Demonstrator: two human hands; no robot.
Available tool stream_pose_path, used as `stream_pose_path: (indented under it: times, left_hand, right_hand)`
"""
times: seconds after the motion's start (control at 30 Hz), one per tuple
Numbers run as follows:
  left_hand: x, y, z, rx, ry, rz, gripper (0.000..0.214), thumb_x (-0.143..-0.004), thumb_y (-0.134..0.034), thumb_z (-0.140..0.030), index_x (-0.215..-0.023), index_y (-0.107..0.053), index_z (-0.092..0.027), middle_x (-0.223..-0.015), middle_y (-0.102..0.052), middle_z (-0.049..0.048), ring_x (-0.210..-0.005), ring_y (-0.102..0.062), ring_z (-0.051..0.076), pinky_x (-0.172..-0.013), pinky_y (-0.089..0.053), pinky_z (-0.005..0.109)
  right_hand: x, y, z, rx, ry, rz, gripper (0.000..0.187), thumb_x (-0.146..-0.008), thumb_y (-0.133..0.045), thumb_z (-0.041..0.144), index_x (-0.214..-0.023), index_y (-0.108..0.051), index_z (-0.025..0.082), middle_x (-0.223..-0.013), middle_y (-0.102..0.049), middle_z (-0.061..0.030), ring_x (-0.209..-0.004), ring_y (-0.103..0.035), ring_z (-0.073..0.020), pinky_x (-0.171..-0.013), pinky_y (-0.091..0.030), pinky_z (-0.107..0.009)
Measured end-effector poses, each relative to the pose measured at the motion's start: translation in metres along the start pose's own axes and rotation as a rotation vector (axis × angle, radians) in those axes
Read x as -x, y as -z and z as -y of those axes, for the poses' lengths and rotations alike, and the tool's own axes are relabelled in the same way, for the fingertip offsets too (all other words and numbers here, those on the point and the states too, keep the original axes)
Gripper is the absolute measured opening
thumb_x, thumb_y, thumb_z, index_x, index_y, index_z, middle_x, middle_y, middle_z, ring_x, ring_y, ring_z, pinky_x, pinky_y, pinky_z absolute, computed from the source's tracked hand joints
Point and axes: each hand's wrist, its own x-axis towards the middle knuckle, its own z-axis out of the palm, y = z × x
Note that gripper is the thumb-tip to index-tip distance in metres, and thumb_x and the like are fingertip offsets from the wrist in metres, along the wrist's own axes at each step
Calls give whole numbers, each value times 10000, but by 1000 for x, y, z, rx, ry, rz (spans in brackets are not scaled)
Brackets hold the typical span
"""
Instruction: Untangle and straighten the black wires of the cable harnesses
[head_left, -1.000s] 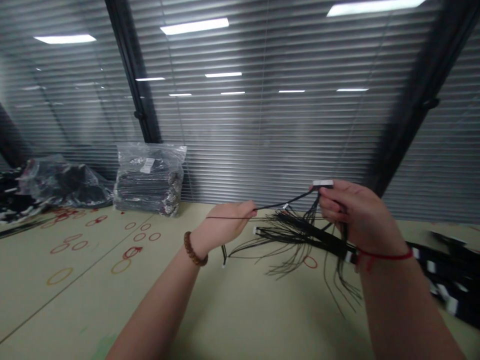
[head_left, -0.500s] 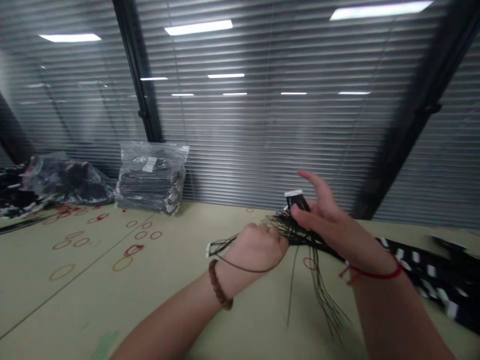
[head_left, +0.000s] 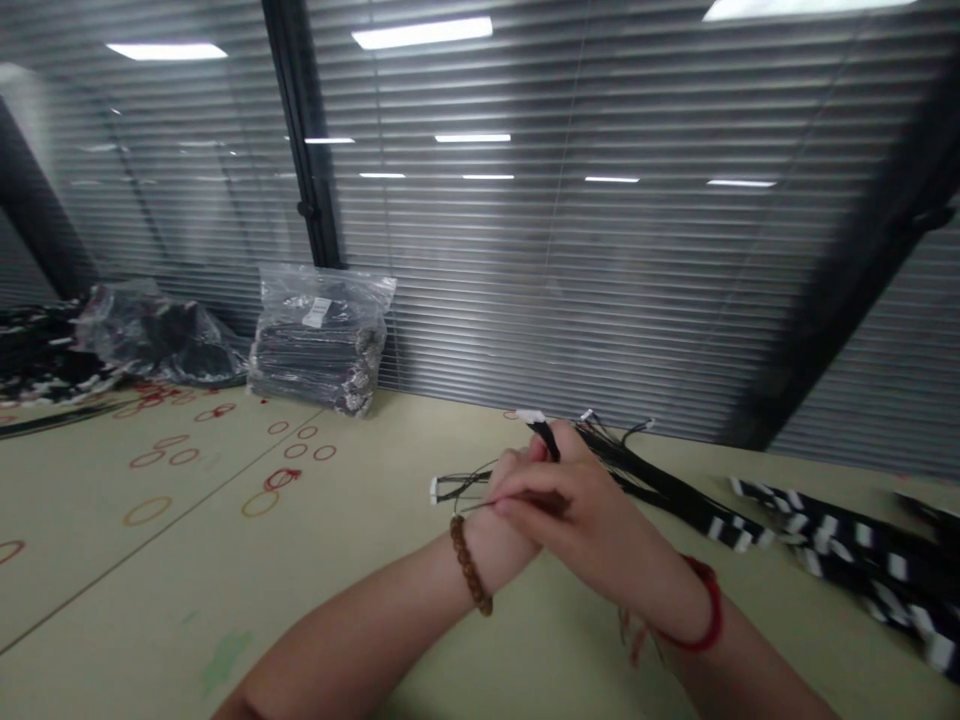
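My two hands meet over the beige table (head_left: 150,590), just right of its middle. My left hand (head_left: 501,535), a bead bracelet on its wrist, is closed round a bundle of thin black wires (head_left: 600,445); a loop with a small white connector (head_left: 433,489) sticks out to its left. My right hand (head_left: 577,515), a red string at its wrist, lies over the left one and pinches the same wires; a white-tipped plug (head_left: 531,416) stands up above its fingers.
More black cable bundles with white bands (head_left: 817,535) lie along the table to the right. A clear plastic bag of dark cables (head_left: 319,340) leans against the slatted window wall at the back left, with more bagged cables (head_left: 150,345) beyond it. Red and yellow rings are drawn on the tabletop.
My hands were apart, pulling a wire taut; they have come together, the right one closing over the left and the wires gathered between them. The view has shifted slightly left.
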Motion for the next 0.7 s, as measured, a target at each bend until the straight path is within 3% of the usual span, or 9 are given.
stream_pose_path:
  times: [0.1,0.23,0.37,0.47,0.53,0.7]
  left_hand:
    - [0,13,-1,-189,35,44,168,-894,-514,-150,-1040,-595,-134,-1018,-626,75,-914,-606,204,-792,-509,409]
    - [-2,36,-4,-258,-39,111,182,-837,-461,-10,-835,-621,-96,-814,-654,105,-790,-627,240,-688,-496,383]
    - [-3,56,-12,-152,-137,106,153,-877,-467,-144,-986,-573,-137,-918,-663,101,-830,-632,243,-698,-497,364]
    - [-3,66,-17,-30,-136,74,271,-904,-455,-272,-1140,-447,-139,-937,-641,87,-790,-627,202,-659,-504,316]
    - [-4,69,-17,140,-120,54,274,-926,-409,-284,-1164,-388,-150,-832,-609,35,-687,-592,147,-575,-479,248]
    - [-8,69,-14,793,-32,-176,336,-959,-251,-455,-956,-465,-196,-669,-438,-22,-560,-416,111,-480,-364,218]
  right_hand:
    - [-2,12,-6,-54,6,-51,133,-804,-597,275,-776,-725,256,-791,-497,-56,-849,-445,-210,-739,-362,-338]
    - [1,36,-13,-144,-35,-88,167,-806,-610,371,-752,-715,251,-788,-540,-45,-818,-471,-199,-730,-349,-331]
    - [7,54,-18,-231,-53,-171,166,-827,-611,379,-744,-702,268,-773,-577,-21,-845,-484,-178,-799,-338,-317]
    - [12,62,-23,-292,-73,-258,128,-826,-626,374,-781,-699,278,-830,-590,-13,-902,-491,-173,-845,-324,-311]
    - [15,65,-24,-336,-83,-291,130,-817,-634,377,-772,-691,269,-838,-588,-15,-875,-502,-171,-803,-346,-302]
    - [18,69,-20,-385,-74,-312,133,-801,-650,365,-736,-671,250,-794,-575,-18,-756,-488,-155,-673,-351,-286]
